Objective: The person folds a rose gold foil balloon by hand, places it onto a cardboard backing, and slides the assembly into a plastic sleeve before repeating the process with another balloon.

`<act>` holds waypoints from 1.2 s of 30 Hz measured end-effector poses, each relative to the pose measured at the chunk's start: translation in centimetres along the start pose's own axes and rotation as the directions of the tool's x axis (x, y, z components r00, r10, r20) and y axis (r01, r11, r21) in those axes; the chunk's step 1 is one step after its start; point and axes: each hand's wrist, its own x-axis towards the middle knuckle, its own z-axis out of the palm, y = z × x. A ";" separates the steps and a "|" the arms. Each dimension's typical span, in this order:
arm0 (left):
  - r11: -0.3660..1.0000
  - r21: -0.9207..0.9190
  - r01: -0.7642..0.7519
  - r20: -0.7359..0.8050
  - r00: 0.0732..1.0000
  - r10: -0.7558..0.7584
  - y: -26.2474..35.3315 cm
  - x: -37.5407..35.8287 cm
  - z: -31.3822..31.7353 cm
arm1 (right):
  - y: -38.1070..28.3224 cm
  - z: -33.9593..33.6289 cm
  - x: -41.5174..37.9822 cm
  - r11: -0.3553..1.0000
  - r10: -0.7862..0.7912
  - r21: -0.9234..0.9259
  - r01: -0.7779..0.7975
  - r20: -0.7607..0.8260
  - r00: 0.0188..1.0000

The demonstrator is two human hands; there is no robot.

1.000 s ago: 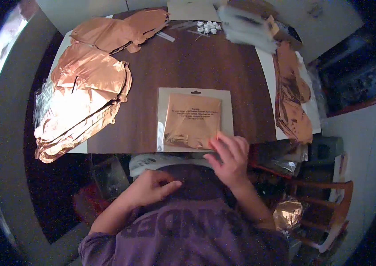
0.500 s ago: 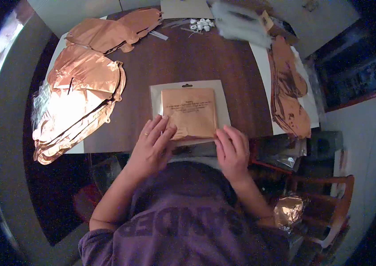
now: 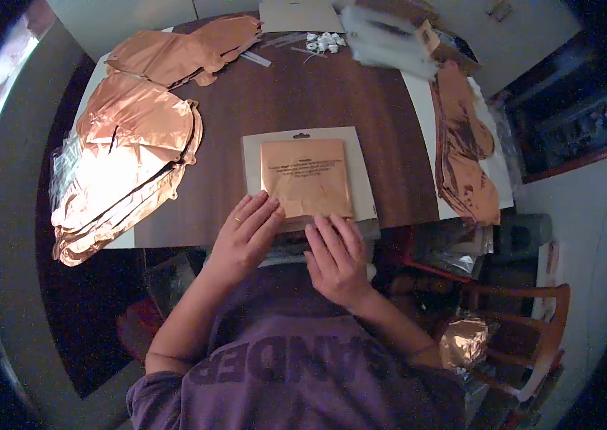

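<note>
A folded copper-coloured foil balloon with small dark print lies on a pale backing card that has a hang hole at its top. It appears to sit in a clear bag. My left hand rests at the lower left corner of the foil, fingers stretched out, a ring on one finger. At the near edge of the foil, my right hand lays its extended fingertips on the bottom fold. Both palms hang over the table's front edge, and neither hand grips anything that I can see.
Flat copper foil balloons are piled on the left, with more foil at the right edge. White ribbon rolls, a stack of clear bags and a card lie at the back. A wooden chair stands at the lower right.
My right hand has moved left from the lower right corner to the middle of the near edge. The left hand has barely shifted, and the package sits almost the same.
</note>
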 end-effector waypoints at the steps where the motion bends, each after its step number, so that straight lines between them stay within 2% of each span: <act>1: 1.000 -0.004 0.006 0.004 1.000 -0.006 0.0 0.0 0.0 | -0.1 0.0 0.2 1.000 0.023 -0.009 -0.023 0.025 0.999; 5: 1.000 -0.017 0.018 0.020 1.000 -0.017 0.2 0.3 0.0 | 0.2 0.7 0.1 0.995 0.094 -0.024 -0.092 0.108 0.990; 14: 0.998 -0.059 0.022 0.060 0.998 -0.019 -0.3 0.2 -0.4 | 0.5 0.4 0.2 0.991 0.113 0.046 -0.123 0.169 0.979; 17: 0.997 -0.049 0.066 0.131 0.990 -0.059 0.4 0.9 -1.3 | 0.6 0.4 -0.3 0.983 0.128 0.117 -0.142 0.119 0.985; 18: 0.996 -0.039 0.085 0.155 0.985 -0.078 0.7 1.2 -1.4 | 0.7 0.0 -0.7 0.988 0.094 0.118 -0.101 0.070 0.993; 21: 0.996 -0.049 0.073 0.069 0.995 -0.070 1.3 2.2 -1.4 | 1.8 -1.6 -2.5 0.992 0.012 0.123 -0.003 -0.069 0.998; 23: 0.994 -0.079 0.081 0.128 0.989 -0.070 1.8 3.2 -1.0 | 3.2 -2.4 -3.5 0.990 -0.001 0.138 0.020 -0.138 0.990; 26: 0.994 -0.091 0.062 0.208 0.977 -0.041 1.5 3.7 -0.5 | 4.9 -4.4 -0.5 0.991 0.126 0.049 -0.122 -0.094 0.988; 27: 0.996 -0.086 0.026 0.231 0.973 -0.006 0.8 3.0 0.9 | 5.6 -4.6 0.2 0.990 0.140 -0.029 -0.140 -0.011 0.990; 28: 0.997 -0.079 -0.009 0.254 0.967 0.029 0.5 2.9 1.4 | 6.4 -4.2 0.2 0.992 0.123 -0.013 -0.122 0.036 0.992; 30: 0.987 -0.152 0.049 0.227 0.974 -0.013 0.3 2.7 1.3 | 7.9 -3.2 -0.1 0.996 0.088 0.018 -0.091 0.134 0.987; 34: 0.978 -0.170 0.124 0.222 0.971 -0.084 -0.3 3.2 -0.1 | 7.9 -2.6 1.1 0.995 0.075 0.058 -0.085 0.164 0.984; 36: 0.975 -0.202 0.096 0.177 0.982 -0.060 -1.2 2.8 0.4 | 8.0 -2.5 2.4 0.995 0.056 0.075 -0.068 0.159 0.986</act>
